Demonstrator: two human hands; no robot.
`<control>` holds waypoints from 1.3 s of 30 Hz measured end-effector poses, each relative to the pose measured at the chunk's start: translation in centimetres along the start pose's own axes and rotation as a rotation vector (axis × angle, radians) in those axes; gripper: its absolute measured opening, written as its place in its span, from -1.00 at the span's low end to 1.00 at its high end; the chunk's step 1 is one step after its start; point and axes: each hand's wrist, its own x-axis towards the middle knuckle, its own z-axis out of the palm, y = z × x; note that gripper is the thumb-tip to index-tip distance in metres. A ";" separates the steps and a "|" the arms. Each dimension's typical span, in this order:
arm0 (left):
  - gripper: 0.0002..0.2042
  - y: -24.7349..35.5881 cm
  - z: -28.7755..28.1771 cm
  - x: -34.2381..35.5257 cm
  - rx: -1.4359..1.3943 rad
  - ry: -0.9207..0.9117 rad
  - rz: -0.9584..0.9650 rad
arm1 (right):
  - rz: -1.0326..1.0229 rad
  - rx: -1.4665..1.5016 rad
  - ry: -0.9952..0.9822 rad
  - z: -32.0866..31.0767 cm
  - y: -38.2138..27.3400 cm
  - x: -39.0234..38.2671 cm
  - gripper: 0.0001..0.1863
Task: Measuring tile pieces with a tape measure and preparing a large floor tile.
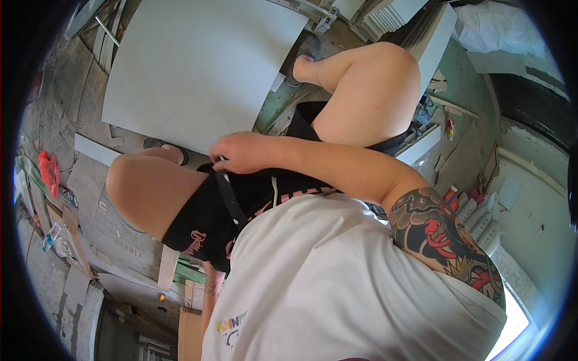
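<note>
The right hand (pixel 241 153) pinches a black strap (pixel 229 198) at the waist of black shorts (pixel 208 225), image centre. A large pale grey flat board (pixel 198 66) lies at eleven o'clock.

Dusty concrete floor (pixel 90 180), lg white tile (pixel 198 66) flat on it, tile offcuts (pixel 96 150), red scrap (pixel 49 171) nearby

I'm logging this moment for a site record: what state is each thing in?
Large pale grey square tile: lying flat on the floor, whole.
Right hand: closed at the waist of the black shorts.
Left hand: not in view.
Stack of white tiles: piled beside the big tile.
</note>
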 end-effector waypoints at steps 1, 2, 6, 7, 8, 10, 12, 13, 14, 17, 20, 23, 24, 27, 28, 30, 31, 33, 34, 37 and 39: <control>-0.51 0.0 -0.1 0.1 0.001 -0.007 -0.007 | -0.031 0.017 0.172 -0.1 -0.9 -0.2 -0.73; -0.51 -0.1 -0.1 0.5 -0.004 -0.013 -0.009 | -0.065 0.026 0.344 -0.1 -1.3 -0.1 -0.74; -0.50 0.0 -0.4 1.9 -0.015 -0.047 -0.014 | 0.026 -0.128 0.342 0.4 -1.6 -0.8 -0.73; -0.50 0.0 -0.6 2.2 -0.018 -0.053 -0.014 | 0.045 -0.189 0.129 0.0 -2.2 -1.6 -0.72; -0.50 -0.1 -0.8 2.5 -0.022 -0.059 -0.016 | 0.065 -0.249 -0.084 -0.1 -2.5 -2.2 -0.71; -0.50 -0.2 -1.1 3.3 -0.030 -0.073 -0.017 | 0.021 -0.224 -0.105 1.4 -1.8 -3.3 -0.70; -0.50 -0.3 -1.1 4.4 -0.040 -0.087 -0.019 | -0.023 -0.201 -0.128 2.1 -1.1 -3.5 -0.70; -0.50 -0.4 -1.4 4.7 -0.045 -0.093 -0.023 | 0.007 -0.194 -0.092 2.1 -1.2 -3.4 -0.69; -0.49 -0.5 -1.6 5.1 -0.050 -0.099 -0.027 | 0.037 -0.185 -0.056 2.2 -1.3 -3.4 -0.68; -0.49 -0.2 -5.4 7.1 -0.060 -0.075 -0.023 | -0.092 -0.173 -0.070 2.4 -1.2 -2.4 -0.69; -0.63 6.1 -11.7 10.5 0.363 0.031 0.372 | -0.009 -0.221 -0.234 1.3 -1.7 -1.2 -0.74; -0.80 20.4 -5.2 9.7 0.279 0.281 0.551 | -0.002 0.095 -0.020 -0.5 1.5 1.2 -0.69; -0.80 23.2 -5.2 10.5 0.248 0.274 0.652 | 0.030 0.204 0.033 -0.9 2.7 2.7 -0.68; -0.87 30.4 1.3 12.2 0.358 0.118 0.745 | 0.206 0.414 0.226 -3.9 5.1 5.4 -0.69; -0.89 31.7 4.5 13.2 0.267 -0.040 0.740 | 0.227 0.378 0.277 -5.0 6.2 6.0 -0.71; -0.89 31.8 5.4 18.9 0.630 -0.177 0.746 | 0.359 0.355 0.312 -5.7 8.1 7.4 -0.71; -0.88 31.5 8.8 20.3 0.967 -0.162 0.801 | 0.419 0.328 0.370 -6.0 10.8 7.3 -0.71; -0.81 29.1 13.1 24.7 1.283 -0.180 0.765 | 0.507 0.187 0.476 -6.0 17.2 7.5 -0.69; -0.75 26.9 14.0 27.4 1.376 -0.241 0.742 | 0.543 0.073 0.513 -5.6 19.7 7.7 -0.68; -0.68 17.5 16.3 32.8 1.148 -0.055 0.544 | 0.769 0.276 0.457 -4.4 21.9 7.6 -0.62; -0.57 12.1 16.2 34.9 0.913 0.074 0.238 | 0.813 0.241 0.478 -3.2 25.1 8.4 -0.57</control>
